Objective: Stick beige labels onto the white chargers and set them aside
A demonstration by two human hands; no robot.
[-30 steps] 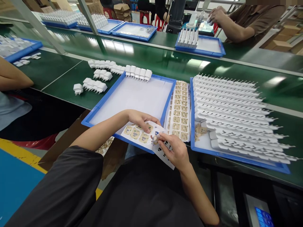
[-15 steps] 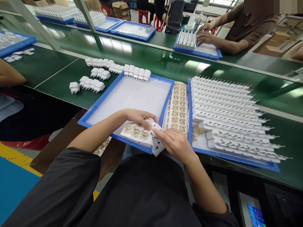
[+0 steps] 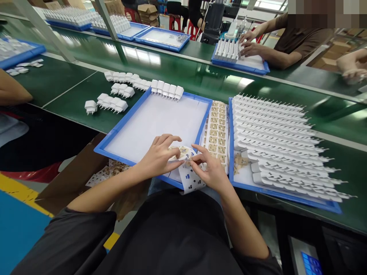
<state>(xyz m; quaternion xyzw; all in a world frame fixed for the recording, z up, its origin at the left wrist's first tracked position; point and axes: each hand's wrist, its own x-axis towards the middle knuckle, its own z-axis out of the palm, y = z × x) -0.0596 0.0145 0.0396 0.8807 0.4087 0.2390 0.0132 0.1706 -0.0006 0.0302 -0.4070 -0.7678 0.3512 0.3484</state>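
A white sheet of tan stickers [image 3: 183,152] is bent between my hands above the near right corner of a blue-rimmed tray [image 3: 106,144]. Its punched, holed end [image 3: 191,179] hangs over the tray's rim. My left hand [image 3: 163,156] grips the sheet from the left, thumb below and a curled finger on top. From the right, my right hand [image 3: 210,168] pinches at the fold with thumb and fingertip, its index finger raised; a small tan bit shows by the fingertips, too blurred to make out. White plug adapters [image 3: 167,90] stand in a row at the tray's far edge.
More sticker sheets [image 3: 217,131] lie between the trays. A right-hand tray [image 3: 231,152] holds many rows of white adapters [image 3: 272,141]. Loose adapters [image 3: 111,102] sit at left. Below is a cardboard box [image 3: 69,175] with scraps. Across the belt, a co-worker's hands [image 3: 249,46] work over another tray.
My left hand has drawn back to the left and turned, its fingers now curled over the sheet. The sheet has gone from nearly flat to bent up. My right index finger has lifted.
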